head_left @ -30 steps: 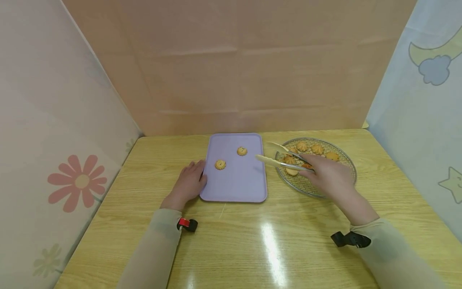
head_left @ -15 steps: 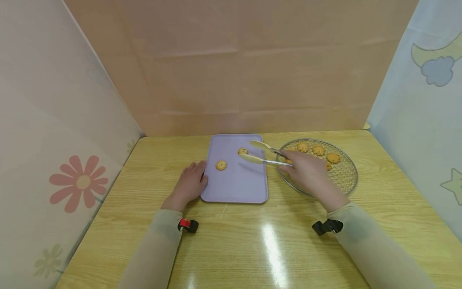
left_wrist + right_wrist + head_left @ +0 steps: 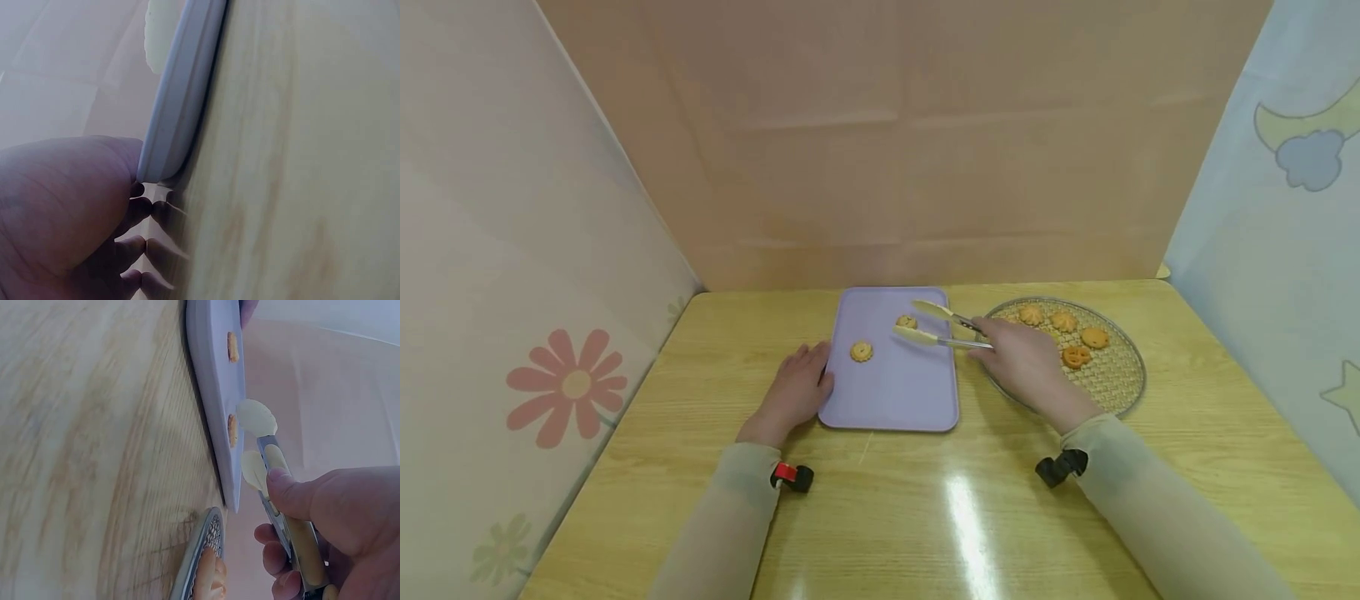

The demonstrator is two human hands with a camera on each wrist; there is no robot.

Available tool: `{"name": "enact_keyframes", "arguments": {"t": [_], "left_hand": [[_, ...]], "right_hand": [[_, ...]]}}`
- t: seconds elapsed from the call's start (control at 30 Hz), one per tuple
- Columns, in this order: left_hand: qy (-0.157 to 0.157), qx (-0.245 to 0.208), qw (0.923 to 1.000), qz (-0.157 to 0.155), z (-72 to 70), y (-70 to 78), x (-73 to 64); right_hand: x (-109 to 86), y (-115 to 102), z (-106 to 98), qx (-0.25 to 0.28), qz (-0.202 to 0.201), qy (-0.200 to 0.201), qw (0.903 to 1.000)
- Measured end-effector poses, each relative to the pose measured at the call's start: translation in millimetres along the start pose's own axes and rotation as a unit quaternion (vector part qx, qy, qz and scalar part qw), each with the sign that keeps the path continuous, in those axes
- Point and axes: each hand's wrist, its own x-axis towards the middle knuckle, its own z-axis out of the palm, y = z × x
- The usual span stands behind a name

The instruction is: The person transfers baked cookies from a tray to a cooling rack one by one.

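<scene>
A lilac tray (image 3: 891,400) lies on the table with two round crimped cookies on it, the nearer-left cookie (image 3: 861,352) and the farther cookie (image 3: 906,322). My right hand (image 3: 1026,358) grips metal tongs (image 3: 921,337) with pale tips. Their arms are spread and reach over the tray's right side, with the tips close to the farther cookie. In the right wrist view nothing sits between the tips (image 3: 256,417). My left hand (image 3: 793,383) rests at the tray's left edge. Its thumb touches the rim (image 3: 164,134), and its fingers extend along the table.
A round woven tray (image 3: 1112,383) with a metal rim stands at the right, partly behind my right hand. It holds several cookies, among them a pretzel-shaped cookie (image 3: 1076,357) and an oval cookie (image 3: 1094,337). A brown panel (image 3: 895,167) closes off the table's back.
My right hand has moved left with the tongs, from the woven tray to over the lilac tray, exposing the pretzel-shaped cookie. The left hand has stayed at the tray edge.
</scene>
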Motion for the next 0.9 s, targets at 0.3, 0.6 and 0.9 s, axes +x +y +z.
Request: {"name": "enact_keyframes", "arguments": {"t": [0.3, 0.6, 0.9], "left_hand": [[-0.002, 0.000, 1.0000, 0.001, 1.3, -1.3, 2.7], [-0.003, 0.001, 1.0000, -0.001, 2.4, -3.1, 3.4], [-0.002, -0.001, 1.0000, -0.002, 1.9, -2.7, 1.1]], "right_hand": [[7.6, -2, 2, -0.010, -0.011, -0.004, 0.9999], [11.4, -3, 2, -0.014, 0.006, -0.019, 0.9997], [9.6, -4, 4, -0.015, 0.014, -0.013, 0.9997]]}}
